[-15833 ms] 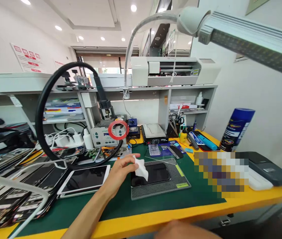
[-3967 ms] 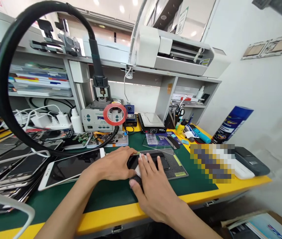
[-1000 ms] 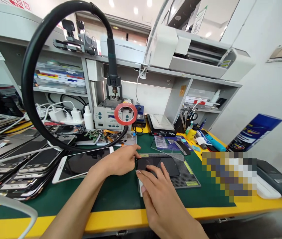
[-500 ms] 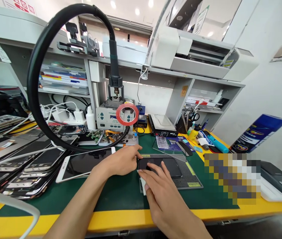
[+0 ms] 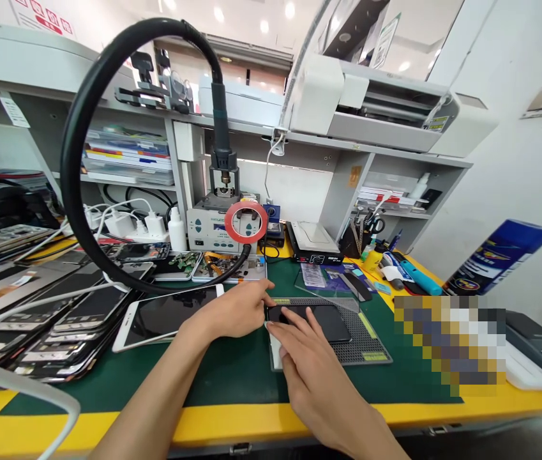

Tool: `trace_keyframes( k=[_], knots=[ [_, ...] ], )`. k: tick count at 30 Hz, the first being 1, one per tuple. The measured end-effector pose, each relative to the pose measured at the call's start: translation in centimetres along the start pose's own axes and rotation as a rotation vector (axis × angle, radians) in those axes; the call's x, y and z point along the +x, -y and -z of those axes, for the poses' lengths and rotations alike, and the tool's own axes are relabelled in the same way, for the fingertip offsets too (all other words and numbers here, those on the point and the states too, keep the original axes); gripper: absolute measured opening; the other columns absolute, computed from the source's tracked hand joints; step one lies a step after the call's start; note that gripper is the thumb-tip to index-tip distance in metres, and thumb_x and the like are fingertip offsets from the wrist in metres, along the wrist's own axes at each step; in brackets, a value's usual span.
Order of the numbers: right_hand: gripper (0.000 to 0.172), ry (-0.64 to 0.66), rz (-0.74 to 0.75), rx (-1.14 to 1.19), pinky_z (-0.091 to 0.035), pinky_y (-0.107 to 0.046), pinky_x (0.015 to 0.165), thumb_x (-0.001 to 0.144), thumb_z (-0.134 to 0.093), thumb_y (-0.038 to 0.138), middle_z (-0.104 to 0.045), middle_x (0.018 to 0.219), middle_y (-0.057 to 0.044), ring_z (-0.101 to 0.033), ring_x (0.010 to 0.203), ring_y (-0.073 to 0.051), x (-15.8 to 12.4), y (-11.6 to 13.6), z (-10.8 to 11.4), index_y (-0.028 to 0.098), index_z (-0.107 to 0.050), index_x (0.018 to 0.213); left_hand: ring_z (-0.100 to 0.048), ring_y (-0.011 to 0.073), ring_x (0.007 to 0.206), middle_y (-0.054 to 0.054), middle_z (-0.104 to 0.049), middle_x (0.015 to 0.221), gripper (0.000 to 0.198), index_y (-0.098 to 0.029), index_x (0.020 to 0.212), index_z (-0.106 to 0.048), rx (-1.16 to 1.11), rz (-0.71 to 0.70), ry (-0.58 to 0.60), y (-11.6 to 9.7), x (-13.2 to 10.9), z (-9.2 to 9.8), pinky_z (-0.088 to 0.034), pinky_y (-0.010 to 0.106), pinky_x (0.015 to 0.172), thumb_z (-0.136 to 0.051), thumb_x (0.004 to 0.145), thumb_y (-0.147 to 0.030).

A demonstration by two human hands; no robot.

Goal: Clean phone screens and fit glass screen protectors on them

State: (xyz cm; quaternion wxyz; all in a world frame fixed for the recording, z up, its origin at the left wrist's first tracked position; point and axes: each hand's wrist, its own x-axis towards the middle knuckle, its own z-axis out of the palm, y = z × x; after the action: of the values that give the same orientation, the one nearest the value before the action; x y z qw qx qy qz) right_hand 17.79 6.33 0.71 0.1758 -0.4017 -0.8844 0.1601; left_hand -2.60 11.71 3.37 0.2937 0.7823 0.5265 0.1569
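Observation:
A dark phone screen (image 5: 332, 321) lies flat on a grey perforated mat (image 5: 371, 342) with yellow labels. My right hand (image 5: 311, 361) rests over its left part, fingers stretched and touching the glass. At the screen's left end is my left hand (image 5: 246, 310), its fingers curled and its fingertips close to the corner; whatever is between them is hidden. Part of a white piece (image 5: 276, 354) shows under the right hand. Behind the screen, a clear glass sheet (image 5: 332, 299) overlaps the mat's back edge.
Left of my hands lies a white-framed tablet (image 5: 156, 316), beside stacked phone screens (image 5: 79, 326). A hot-air station (image 5: 206, 220) with a looping black hose (image 5: 72, 147) and a red tape ring (image 5: 229, 220) stands behind. A blue spray can (image 5: 500, 255) is at right.
The camera view has shifted slightly, moving the scene a little to the right. My right fingertips have moved slightly on the screen; my left hand stays at its left end.

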Motion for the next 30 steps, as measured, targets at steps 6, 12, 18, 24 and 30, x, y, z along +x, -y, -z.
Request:
trace_keyframes(
  k=[6,12,18,24,30],
  knots=[
    [0.048,-0.016,0.028,0.005,-0.014,-0.050,0.127,0.104,-0.029,0.022,-0.051,0.151,-0.001,-0.030,0.149,-0.020,0.2,0.1,-0.1,0.022,-0.051,0.146,-0.060,0.0277,0.125,0.015,-0.068,0.130,0.059,-0.010,0.147,-0.041,-0.004,-0.012,-0.009,0.5,0.1,-0.3,-0.048,0.039,0.103,-0.042,0.088,-0.018],
    [0.047,0.004,0.051,-0.030,-0.018,-0.054,0.126,0.104,-0.030,0.021,-0.053,0.149,-0.002,-0.035,0.147,-0.023,-1.3,0.0,-0.1,0.023,-0.051,0.146,-0.063,0.0285,0.122,0.013,-0.069,0.129,0.057,-0.015,0.143,-0.047,-0.010,-0.004,-0.016,-0.1,-0.1,-0.1,-0.048,0.039,0.102,-0.045,0.086,-0.017],
    [0.048,-0.021,0.019,0.025,-0.008,-0.050,0.128,0.106,-0.027,0.028,-0.047,0.154,0.002,-0.025,0.151,-0.020,0.6,0.1,-0.5,0.023,-0.046,0.150,-0.062,0.0284,0.122,0.017,-0.067,0.130,0.056,-0.009,0.142,-0.046,-0.011,0.009,-0.020,-0.5,-0.1,0.1,-0.050,0.040,0.101,-0.044,0.087,-0.017],
    [0.048,0.033,-0.024,0.071,-0.010,-0.046,0.128,0.107,-0.026,0.033,-0.047,0.153,0.006,-0.028,0.150,-0.017,-0.8,0.4,-0.5,0.027,-0.046,0.150,-0.063,0.0269,0.121,0.014,-0.069,0.129,0.055,-0.012,0.142,-0.046,-0.021,0.018,-0.022,-0.8,-0.5,0.2,-0.051,0.037,0.099,-0.043,0.087,-0.017],
    [0.049,0.052,-0.004,0.041,-0.009,-0.051,0.127,0.107,-0.025,0.036,-0.044,0.155,0.006,-0.023,0.152,-0.021,-1.0,0.5,-0.7,0.029,-0.043,0.152,-0.063,0.0269,0.121,0.016,-0.068,0.129,0.055,-0.009,0.142,-0.046,-0.011,0.018,-0.022,-0.8,-0.4,0.1,-0.051,0.037,0.100,-0.042,0.088,-0.016]
  ],
)
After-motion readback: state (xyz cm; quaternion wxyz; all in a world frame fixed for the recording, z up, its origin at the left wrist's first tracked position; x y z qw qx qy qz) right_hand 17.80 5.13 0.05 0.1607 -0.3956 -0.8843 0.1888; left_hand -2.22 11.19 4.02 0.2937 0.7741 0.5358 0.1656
